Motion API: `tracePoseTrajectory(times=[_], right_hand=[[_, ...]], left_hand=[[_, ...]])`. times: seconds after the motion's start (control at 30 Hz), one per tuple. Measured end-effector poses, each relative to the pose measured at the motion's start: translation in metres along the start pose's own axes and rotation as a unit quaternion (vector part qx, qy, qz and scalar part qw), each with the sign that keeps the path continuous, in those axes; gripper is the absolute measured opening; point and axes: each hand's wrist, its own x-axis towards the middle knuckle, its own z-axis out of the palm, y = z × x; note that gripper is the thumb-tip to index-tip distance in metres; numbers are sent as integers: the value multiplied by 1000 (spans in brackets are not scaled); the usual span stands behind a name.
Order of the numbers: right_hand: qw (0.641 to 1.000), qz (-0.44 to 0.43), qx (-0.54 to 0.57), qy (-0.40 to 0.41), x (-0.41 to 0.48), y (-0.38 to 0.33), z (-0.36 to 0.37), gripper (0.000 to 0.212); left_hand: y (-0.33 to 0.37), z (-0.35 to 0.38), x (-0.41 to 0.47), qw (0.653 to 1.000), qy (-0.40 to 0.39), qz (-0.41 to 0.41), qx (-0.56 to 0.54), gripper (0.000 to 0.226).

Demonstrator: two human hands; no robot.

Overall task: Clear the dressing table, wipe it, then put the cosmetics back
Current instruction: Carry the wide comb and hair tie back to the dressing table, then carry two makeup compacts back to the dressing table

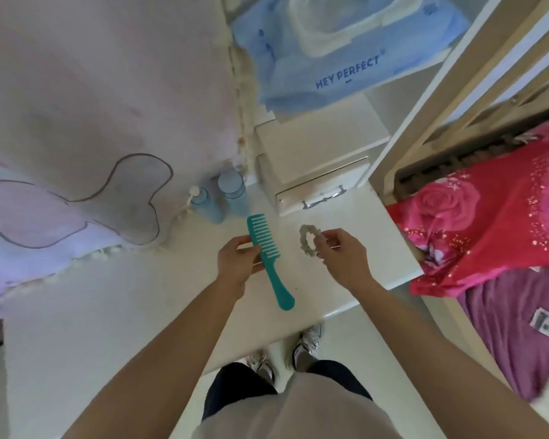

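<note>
My left hand (237, 261) grips a teal wide-tooth comb (268, 259) around its middle, handle pointing toward me, above the white dressing table (159, 296). My right hand (343, 255) pinches a pale grey scrunchie (308, 243) by its right side, just over the table's right part. Two light blue bottles stand at the back of the table: a pump bottle (205, 202) and a capped bottle (233, 193) to its right.
A small white drawer unit (317, 172) stands on the table's back right, with a blue wet-wipes pack (346, 49) above it. A pale cloth with a heart outline (92, 137) drapes on the left. A bed with a red rose blanket (488, 210) lies right.
</note>
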Motion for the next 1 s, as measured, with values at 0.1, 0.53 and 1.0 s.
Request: tracePoseTrajectory(times=[0.1, 0.53, 1.0], right_hand=[[998, 44, 24, -23, 14, 16, 7, 19], [978, 144, 144, -54, 43, 34, 30, 8], [973, -71, -170, -140, 13, -8, 31, 37]], left_hand=[[-7, 16, 27, 999, 21, -23, -23, 15], [-12, 39, 90, 994, 105, -13, -25, 15], [-18, -58, -18, 888, 127, 177, 405, 49]])
